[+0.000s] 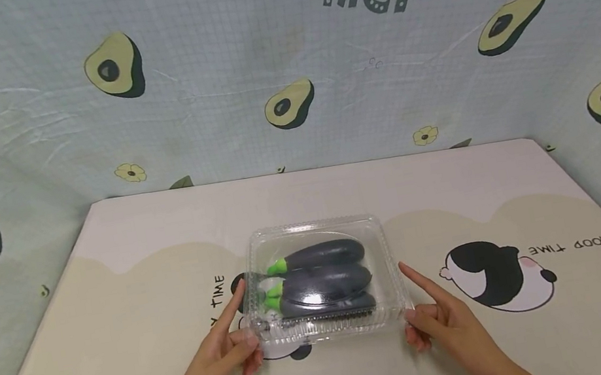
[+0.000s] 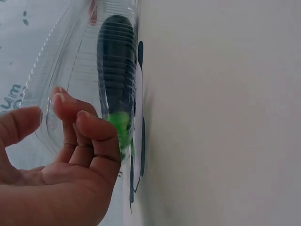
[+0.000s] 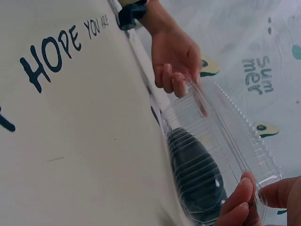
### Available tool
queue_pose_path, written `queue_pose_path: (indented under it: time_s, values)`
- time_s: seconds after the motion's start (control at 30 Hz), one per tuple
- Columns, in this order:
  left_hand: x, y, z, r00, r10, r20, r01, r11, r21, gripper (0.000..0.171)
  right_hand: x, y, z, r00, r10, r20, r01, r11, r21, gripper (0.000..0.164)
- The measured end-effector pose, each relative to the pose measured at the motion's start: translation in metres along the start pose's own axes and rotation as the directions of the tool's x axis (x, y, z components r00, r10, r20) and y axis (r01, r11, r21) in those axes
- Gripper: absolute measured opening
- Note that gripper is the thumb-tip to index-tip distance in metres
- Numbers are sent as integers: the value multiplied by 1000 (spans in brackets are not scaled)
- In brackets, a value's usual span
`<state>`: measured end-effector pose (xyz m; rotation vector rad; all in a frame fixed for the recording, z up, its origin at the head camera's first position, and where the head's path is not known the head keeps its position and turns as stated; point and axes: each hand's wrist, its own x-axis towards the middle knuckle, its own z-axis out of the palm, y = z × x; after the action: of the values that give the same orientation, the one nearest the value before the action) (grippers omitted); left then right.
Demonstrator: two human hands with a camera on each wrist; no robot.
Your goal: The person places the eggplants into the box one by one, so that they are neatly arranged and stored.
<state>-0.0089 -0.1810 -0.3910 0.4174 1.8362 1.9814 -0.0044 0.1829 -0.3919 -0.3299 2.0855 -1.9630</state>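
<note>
A clear plastic clamshell box (image 1: 314, 230) sits with its lid down near the middle of the table. Through it show three dark eggplants (image 1: 324, 254) lying side by side, green caps toward the left. At the box's left front corner my left hand (image 1: 225, 343) pinches the rim between thumb and fingers, its index finger stretched along the side. My right hand (image 1: 444, 316) grips the opposite front corner the same way. In the left wrist view the curled fingers (image 2: 101, 134) are at the box wall. The right wrist view shows the right thumb and fingers (image 3: 240, 195) at the rim.
The pale table cover (image 1: 169, 329) carries printed cartoon dogs (image 1: 494, 278) and lettering. A curtain (image 1: 208, 63) with avocado prints rises behind the table's back edge and at both sides.
</note>
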Motion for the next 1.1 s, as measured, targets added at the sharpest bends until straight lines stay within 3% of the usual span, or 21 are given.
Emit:
queue_pose_path:
  time_s: [0.2,0.53,0.83,1.1]
  values:
    - [-1,1,10,998,-41,-56,37,996,-81,73,0,1,2,1000,17,-19,-16,1000,14,66]
    - [0,-1,14,996,-23,-91,15,996,-88,68,0,5,4,999,4,-51,-4,1000,13,65]
    - [0,1,15,985,-110,-132,98,991,-92,72,0,6,8,997,-4,-82,7,1000,26,63]
    - [1,-1,14,987,-93,-134,80,991,-103,71,0,9,10,996,-21,-85,25,999,42,63]
